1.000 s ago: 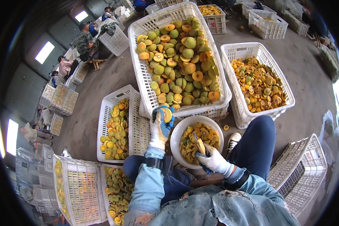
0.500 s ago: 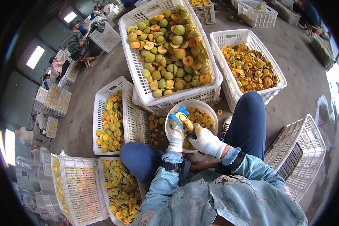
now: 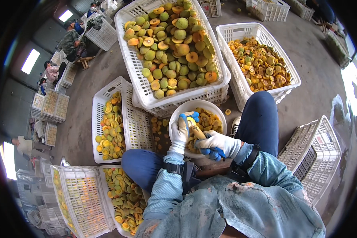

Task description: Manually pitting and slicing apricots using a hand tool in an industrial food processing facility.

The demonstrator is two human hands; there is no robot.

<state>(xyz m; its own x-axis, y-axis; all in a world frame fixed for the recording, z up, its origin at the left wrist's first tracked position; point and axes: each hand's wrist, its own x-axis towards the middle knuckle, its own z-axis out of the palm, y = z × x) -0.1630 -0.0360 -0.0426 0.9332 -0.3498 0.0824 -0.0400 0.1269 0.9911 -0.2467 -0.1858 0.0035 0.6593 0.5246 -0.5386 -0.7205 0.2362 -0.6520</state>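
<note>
Gloved in white with blue-coated fingers, my left hand (image 3: 181, 130) grips a yellow-fleshed fruit half (image 3: 191, 121), its cut face showing. My right hand (image 3: 222, 145), in a matching glove, is closed around a tool with a thick tan, wood-like handle (image 3: 198, 133). The handle's far end reaches up to the fruit; its working tip is hard to make out there. Both hands are over a round white tub (image 3: 225, 126) of orange-yellow fruit pieces (image 3: 210, 120), between my knees. My fingers partly cover the fruit half.
A large white crate (image 3: 125, 55) of green-orange fruit is stacked ahead. Another crate (image 3: 295, 75) of cut pieces stands at its right. More fruit crates (image 3: 96, 137) are on my left; a tipped crate (image 3: 325, 158) lies right. Several people (image 3: 69, 43) sit farther off, left.
My right hand has turned, so its blue fingers now show curled around the tool. The tool's handle is more exposed between my hands. The whole view has shifted slightly.
</note>
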